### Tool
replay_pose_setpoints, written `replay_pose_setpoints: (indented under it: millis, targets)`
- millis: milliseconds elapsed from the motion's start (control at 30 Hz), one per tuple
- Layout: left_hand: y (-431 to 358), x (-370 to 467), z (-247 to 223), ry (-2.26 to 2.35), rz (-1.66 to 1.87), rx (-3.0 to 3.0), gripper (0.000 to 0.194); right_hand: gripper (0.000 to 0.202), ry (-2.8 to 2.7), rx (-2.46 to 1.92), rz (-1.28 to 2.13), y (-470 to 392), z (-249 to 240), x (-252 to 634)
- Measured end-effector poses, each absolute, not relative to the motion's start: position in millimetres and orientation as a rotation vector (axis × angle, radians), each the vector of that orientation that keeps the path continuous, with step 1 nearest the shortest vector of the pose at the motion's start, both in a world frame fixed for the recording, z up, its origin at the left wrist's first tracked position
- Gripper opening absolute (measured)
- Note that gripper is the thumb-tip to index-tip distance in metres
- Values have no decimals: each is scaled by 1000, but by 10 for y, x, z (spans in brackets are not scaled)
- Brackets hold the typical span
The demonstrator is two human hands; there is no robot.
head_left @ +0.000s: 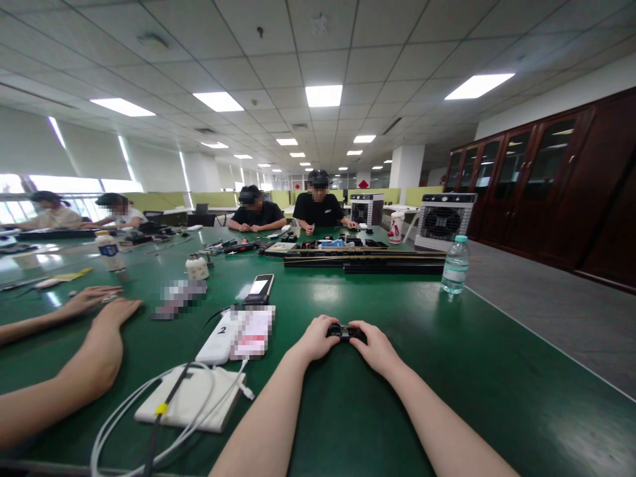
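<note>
A small black part with a lighter, metallic-looking middle (342, 332) lies between my two hands, just above or on the green table (338, 411); its exact kind I cannot make out. My left hand (317, 339) grips its left end, thumb in front and fingers curled behind. From the other side, my right hand (373, 343) holds the right end the same way. The fingertips partly cover both ends of the part. To the left of my left forearm are a white power bank marked 2 (215, 339) and a blurred pinkish phone-like item (252, 333).
A white box (199, 404) with looping white and black cables sits at near left. Beyond are a black handheld device (259, 289), a water bottle (454, 266) and long black bars (392, 264). A co-worker's hands (106, 305) rest at left; several people sit farther off.
</note>
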State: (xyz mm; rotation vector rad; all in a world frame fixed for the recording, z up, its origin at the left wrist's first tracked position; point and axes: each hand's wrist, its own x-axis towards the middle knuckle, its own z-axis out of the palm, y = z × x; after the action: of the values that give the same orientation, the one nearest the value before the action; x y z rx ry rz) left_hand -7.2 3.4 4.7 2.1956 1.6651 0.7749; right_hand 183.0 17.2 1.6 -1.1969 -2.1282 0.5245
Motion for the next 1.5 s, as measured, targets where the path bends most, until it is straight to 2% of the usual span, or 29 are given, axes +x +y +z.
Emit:
replay_pose_setpoints:
  millis: [1167, 1400, 1500]
  targets:
    - [-9, -60, 142, 1707, 674, 2216, 39, 31, -2118, -1229, 544, 180, 3, 1851]
    - [3, -53, 94, 1737, 680, 2197, 50, 31, -2123, -1222, 532, 181, -1, 1845]
    - [-1, -43, 98, 1754, 667, 2213, 44, 34, -2142, -1183, 500, 165, 6, 1836]
